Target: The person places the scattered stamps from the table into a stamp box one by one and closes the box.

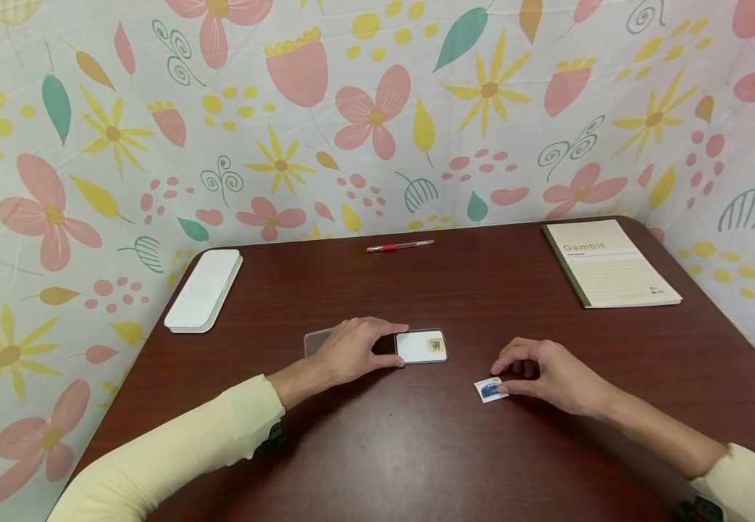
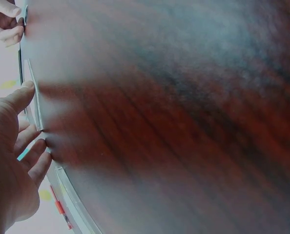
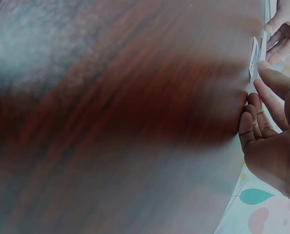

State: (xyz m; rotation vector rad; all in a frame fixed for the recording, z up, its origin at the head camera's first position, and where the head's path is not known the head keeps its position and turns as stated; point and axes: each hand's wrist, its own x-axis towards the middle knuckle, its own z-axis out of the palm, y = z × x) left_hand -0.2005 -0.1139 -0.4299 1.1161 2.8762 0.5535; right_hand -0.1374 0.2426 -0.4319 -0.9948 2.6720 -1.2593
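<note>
My left hand (image 1: 351, 351) holds a small clear case (image 1: 444, 348) on the table, thumb at its near edge and index finger at its far edge. Inside the case lies a white card (image 1: 413, 348) with a small tan stamp (image 1: 435, 345) showing a dark figure. Partly hidden under the left hand is a second clear piece (image 1: 314, 342), like a lid. To the right, my right hand (image 1: 556, 377) pinches a postage stamp (image 1: 487, 390) with a white border and blue picture, low over the table. The right wrist view shows this stamp (image 3: 254, 59) at the thumb tip.
A white oblong box (image 1: 203, 290) sits at the table's back left. A red pen (image 1: 400, 246) lies near the back edge, and a cream Gambit notebook (image 1: 612, 264) at the back right. Flower-printed cloth (image 1: 325, 145) hangs behind the dark wooden table (image 1: 377, 442).
</note>
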